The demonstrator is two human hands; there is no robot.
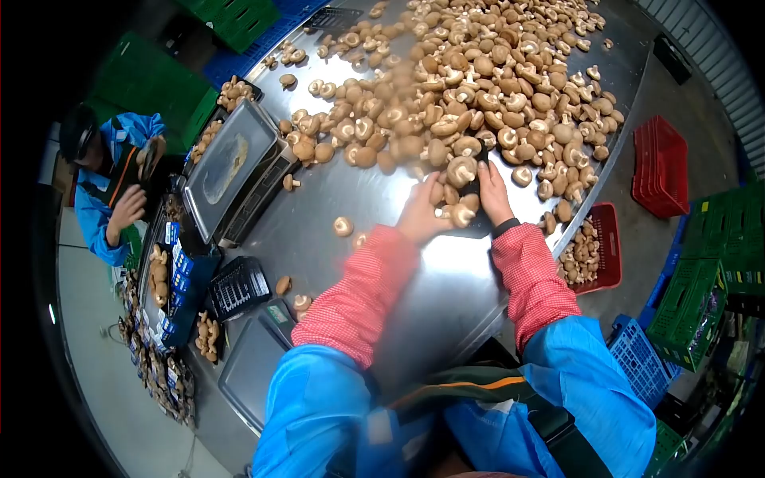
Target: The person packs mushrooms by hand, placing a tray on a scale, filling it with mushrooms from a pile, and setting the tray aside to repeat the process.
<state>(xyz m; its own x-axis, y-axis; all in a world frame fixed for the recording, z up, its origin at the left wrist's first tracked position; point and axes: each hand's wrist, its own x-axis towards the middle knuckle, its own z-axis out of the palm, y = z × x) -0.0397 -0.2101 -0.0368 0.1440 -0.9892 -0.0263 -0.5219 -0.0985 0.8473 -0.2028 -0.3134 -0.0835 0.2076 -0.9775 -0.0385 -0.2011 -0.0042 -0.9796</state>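
Brown shiitake mushrooms (462, 170) with pale stems sit in a small black tray (476, 227) at the near edge of a large mushroom pile (510, 80). My right hand (495, 193) grips the right side of this tray, thumb along its rim. From the left, my left hand (422, 211) closes its fingers on mushrooms at the tray's left side; motion blurs it slightly. Part of the tray is hidden under the mushrooms and my hands. Two loose mushrooms (343, 227) lie on the metal table left of my left hand.
A scale (239, 163) stands on the metal table (319, 209) at left, near stacked black trays (239, 288). Another person (119, 183) works beyond it. A red crate (610, 247) with mushrooms stands right of the table; green crates (701, 279) are farther right.
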